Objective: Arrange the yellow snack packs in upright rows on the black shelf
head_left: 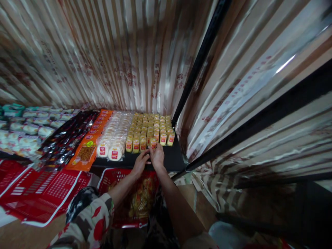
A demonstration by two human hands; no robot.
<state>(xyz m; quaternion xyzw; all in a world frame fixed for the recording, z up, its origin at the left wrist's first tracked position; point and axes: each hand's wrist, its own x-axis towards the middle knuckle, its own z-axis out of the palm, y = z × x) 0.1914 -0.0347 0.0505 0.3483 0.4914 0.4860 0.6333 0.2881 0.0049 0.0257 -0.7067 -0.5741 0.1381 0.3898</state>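
Rows of small yellow wrapped cakes [147, 126] with red labels stand on a black shelf [176, 155]. My right hand [157, 157] is at the front row, its thumb and fingers around the lower part of one wrapped cake [153, 142]. Close beside it on the left is my left hand [141, 163], with fingers stretched toward the right hand and slightly apart, and no item visible in them. Left of the yellow cakes are rows of round white packets [116, 153] with red labels, in clear wrap.
Further left lie an orange snack bag [86, 154], dark shiny packets [68, 138] and white packets [28, 141]. Below, a red basket [114, 174] holds yellow wrapped packets [142, 197]; another red basket [49, 193] stands left. Black rack bars [199, 62] and striped plastic sheeting [129, 55] enclose the shelf.
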